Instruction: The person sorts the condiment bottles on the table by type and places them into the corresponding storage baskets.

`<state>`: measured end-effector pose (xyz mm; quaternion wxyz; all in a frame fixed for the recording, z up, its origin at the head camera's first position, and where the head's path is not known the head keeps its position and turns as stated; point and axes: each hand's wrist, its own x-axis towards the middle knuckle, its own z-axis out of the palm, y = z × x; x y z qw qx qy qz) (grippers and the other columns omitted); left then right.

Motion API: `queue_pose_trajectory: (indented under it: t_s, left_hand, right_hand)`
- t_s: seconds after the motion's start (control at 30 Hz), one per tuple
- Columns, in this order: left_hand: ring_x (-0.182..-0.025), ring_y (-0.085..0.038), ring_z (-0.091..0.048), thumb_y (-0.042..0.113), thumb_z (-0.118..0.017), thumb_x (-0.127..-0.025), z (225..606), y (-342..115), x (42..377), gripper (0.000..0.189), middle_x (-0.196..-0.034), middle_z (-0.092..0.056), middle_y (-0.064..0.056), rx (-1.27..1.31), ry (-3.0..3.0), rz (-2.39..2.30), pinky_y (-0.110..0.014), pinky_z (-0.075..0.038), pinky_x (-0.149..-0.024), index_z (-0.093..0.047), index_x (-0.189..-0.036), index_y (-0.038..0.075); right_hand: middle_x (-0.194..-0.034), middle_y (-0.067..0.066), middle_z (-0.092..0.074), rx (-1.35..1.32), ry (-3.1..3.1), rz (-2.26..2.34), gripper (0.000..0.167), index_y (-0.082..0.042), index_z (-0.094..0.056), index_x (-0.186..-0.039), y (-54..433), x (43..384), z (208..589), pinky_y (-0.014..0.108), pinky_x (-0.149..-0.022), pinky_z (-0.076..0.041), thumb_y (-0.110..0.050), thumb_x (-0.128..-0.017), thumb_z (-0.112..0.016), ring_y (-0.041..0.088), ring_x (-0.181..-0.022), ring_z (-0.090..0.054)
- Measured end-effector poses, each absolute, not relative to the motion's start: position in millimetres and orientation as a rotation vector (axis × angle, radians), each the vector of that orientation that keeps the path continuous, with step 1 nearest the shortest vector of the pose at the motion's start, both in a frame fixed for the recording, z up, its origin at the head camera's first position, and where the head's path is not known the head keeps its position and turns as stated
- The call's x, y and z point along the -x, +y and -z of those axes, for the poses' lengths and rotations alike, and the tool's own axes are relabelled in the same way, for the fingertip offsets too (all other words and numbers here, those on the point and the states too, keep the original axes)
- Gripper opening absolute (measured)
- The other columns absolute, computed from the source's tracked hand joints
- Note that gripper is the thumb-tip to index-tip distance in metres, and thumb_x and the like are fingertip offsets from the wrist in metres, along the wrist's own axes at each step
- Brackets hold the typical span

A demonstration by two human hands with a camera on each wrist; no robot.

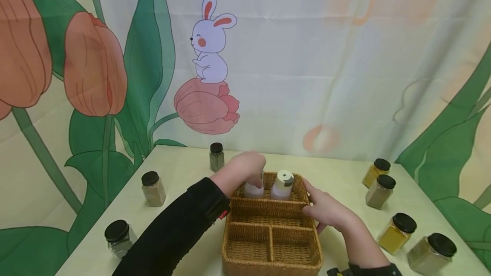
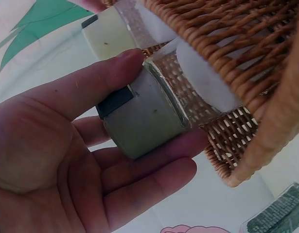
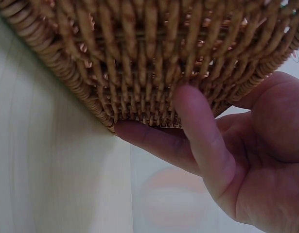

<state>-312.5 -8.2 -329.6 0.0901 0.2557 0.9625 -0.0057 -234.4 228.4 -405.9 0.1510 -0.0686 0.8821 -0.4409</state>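
A brown wicker basket point(image 1: 273, 264) with several compartments stands on the table, two cream-lidded clear jars in its back section. My left hand point(image 1: 249, 168) reaches over from the left and holds one jar by its lid. In the left wrist view, the thumb and fingers of that hand point(image 2: 66, 141) are around the cream lid point(image 2: 151, 116), the jar's body inside the basket. Beside it stands the other cream-lidded jar point(image 1: 283, 185). My right hand point(image 1: 330, 211) grips the basket's right side near the back, thumb at the rim, fingers point(image 3: 202, 131) against the outer wicker wall.
Black-lidded spice jars line both sides: on the left a back jar point(image 1: 216, 159), a middle jar point(image 1: 154, 190) and a front jar point(image 1: 120, 240); on the right several, among them a yellow-filled jar point(image 1: 397, 233). A printed curtain point(image 1: 276, 76) hangs behind the table.
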Motion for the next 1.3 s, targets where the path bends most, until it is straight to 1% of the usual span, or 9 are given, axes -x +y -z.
queue_pose_trajectory:
  t_s: [0.17,0.3,0.47,0.6,0.73,1.03,1.3]
  left_hand:
    - [-0.068,-0.016,-0.050,0.025,-0.085,-0.081,334.4,-7.4,312.9,0.024,-0.078,-0.057,0.001,-0.751,2.871,0.021,-0.031,-0.046,-0.060,-0.064,-0.081,0.012]
    - [-0.069,-0.016,-0.048,0.025,-0.085,-0.082,334.0,-6.4,311.3,0.026,-0.078,-0.055,0.001,-0.745,2.876,0.023,-0.031,-0.044,-0.060,-0.062,-0.080,0.013]
    - [-0.070,-0.017,-0.050,0.024,-0.085,-0.082,333.1,-6.0,310.3,0.026,-0.079,-0.056,0.000,-0.726,2.868,0.013,-0.031,-0.045,-0.060,-0.063,-0.082,0.012]
    - [-0.069,-0.017,-0.049,0.023,-0.084,-0.082,334.0,-7.2,310.9,0.026,-0.080,-0.055,0.000,-0.718,2.862,0.009,-0.031,-0.043,-0.060,-0.061,-0.080,0.013]
    - [-0.069,-0.017,-0.047,0.023,-0.083,-0.082,335.4,-8.4,311.7,0.027,-0.079,-0.053,0.000,-0.717,2.856,0.003,-0.032,-0.041,-0.060,-0.058,-0.077,0.014]
    - [-0.068,-0.016,-0.048,0.026,-0.086,-0.082,336.2,-9.9,311.9,0.032,-0.077,-0.055,0.001,-0.732,2.839,-0.027,-0.032,-0.044,-0.062,-0.057,-0.072,0.015]
    - [-0.066,-0.016,-0.048,0.029,-0.086,-0.082,336.2,-9.9,309.4,0.032,-0.073,-0.054,0.001,-0.727,2.843,-0.049,-0.032,-0.044,-0.061,-0.060,-0.071,0.015]
  right_hand:
    - [-0.148,0.046,-0.031,0.205,2.537,1.259,0.093,-0.011,-0.004,-0.165,228.4,233.5,404.6,0.046,-0.045,-0.055,0.004,-0.092,-0.059,0.025,-0.047,-0.051]
    - [-0.148,0.045,-0.032,0.198,2.536,1.253,0.092,-0.011,-0.005,-0.165,228.5,233.2,404.1,0.047,-0.046,-0.055,0.003,-0.092,-0.059,0.027,-0.047,-0.053]
    - [-0.148,0.045,-0.032,0.202,2.539,1.252,0.093,-0.010,-0.004,-0.165,228.7,233.6,404.4,0.046,-0.045,-0.055,0.004,-0.091,-0.059,0.027,-0.049,-0.055]
    - [-0.148,0.046,-0.031,0.206,2.532,1.262,0.092,-0.010,-0.004,-0.165,228.6,233.2,404.1,0.046,-0.045,-0.055,0.004,-0.092,-0.058,0.024,-0.047,-0.052]
    - [-0.148,0.046,-0.030,0.207,2.521,1.276,0.091,-0.010,-0.004,-0.165,227.8,232.0,402.5,0.047,-0.046,-0.055,0.004,-0.093,-0.057,0.021,-0.044,-0.045]
    - [-0.148,0.047,-0.029,0.206,2.529,1.268,0.091,-0.010,-0.003,-0.165,226.4,231.2,401.4,0.047,-0.046,-0.055,0.005,-0.092,-0.057,0.019,-0.043,-0.043]
    - [-0.149,0.047,-0.029,0.201,2.524,1.258,0.091,-0.011,-0.002,-0.165,226.7,231.6,401.6,0.048,-0.046,-0.055,0.004,-0.094,-0.057,0.019,-0.042,-0.042]
